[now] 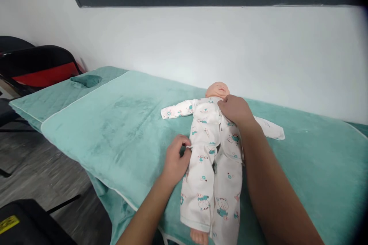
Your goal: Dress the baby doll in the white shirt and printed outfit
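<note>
A baby doll lies on its back on a teal blanket, dressed in a white printed romper. My left hand is closed in a pinch on the romper's side edge at the doll's waist. My right hand rests on the doll's chest near the neck, fingers curled round the garment's front edge. One bare foot pokes out of the left trouser leg. The doll's sleeves spread out to both sides.
The blanket covers a table that runs along a white wall under a dark window frame. A small folded teal cloth lies at the far left. Black and red chairs stand at left. A black case sits at the lower left on the floor.
</note>
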Demonstrator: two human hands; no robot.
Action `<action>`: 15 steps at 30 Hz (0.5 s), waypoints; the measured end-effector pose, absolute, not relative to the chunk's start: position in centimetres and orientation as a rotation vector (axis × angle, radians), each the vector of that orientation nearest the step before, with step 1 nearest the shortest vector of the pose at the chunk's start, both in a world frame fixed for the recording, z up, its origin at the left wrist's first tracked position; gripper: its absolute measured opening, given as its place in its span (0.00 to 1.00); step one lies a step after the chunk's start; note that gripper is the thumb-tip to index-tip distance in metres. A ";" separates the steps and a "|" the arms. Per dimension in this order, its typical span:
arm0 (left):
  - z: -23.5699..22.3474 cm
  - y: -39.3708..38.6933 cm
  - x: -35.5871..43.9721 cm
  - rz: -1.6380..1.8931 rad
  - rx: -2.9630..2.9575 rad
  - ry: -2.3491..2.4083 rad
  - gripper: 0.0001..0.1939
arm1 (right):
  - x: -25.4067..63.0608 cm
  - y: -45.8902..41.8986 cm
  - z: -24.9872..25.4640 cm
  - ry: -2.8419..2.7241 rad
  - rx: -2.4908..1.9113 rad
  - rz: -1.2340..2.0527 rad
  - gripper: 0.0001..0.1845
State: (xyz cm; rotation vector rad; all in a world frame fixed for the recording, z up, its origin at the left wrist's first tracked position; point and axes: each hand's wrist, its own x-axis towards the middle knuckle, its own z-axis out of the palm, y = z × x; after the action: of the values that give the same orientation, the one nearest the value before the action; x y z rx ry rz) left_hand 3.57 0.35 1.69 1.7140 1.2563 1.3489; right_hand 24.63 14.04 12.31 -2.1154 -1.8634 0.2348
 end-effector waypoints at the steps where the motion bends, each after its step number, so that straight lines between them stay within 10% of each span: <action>1: 1.8 0.1 3.5 1.360 1.737 1.230 0.09 | 24.7 14.0 12.0 -1.828 -2.104 0.218 0.10; 15: 3.6 2.6 3.0 1.396 1.606 1.176 0.15 | 25.7 14.5 9.4 -1.187 -1.419 0.575 0.06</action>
State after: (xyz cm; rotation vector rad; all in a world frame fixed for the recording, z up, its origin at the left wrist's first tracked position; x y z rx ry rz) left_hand 3.00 2.56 3.56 1.6057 1.1764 1.3959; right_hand 25.74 14.46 9.36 -1.4189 -1.1868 0.5746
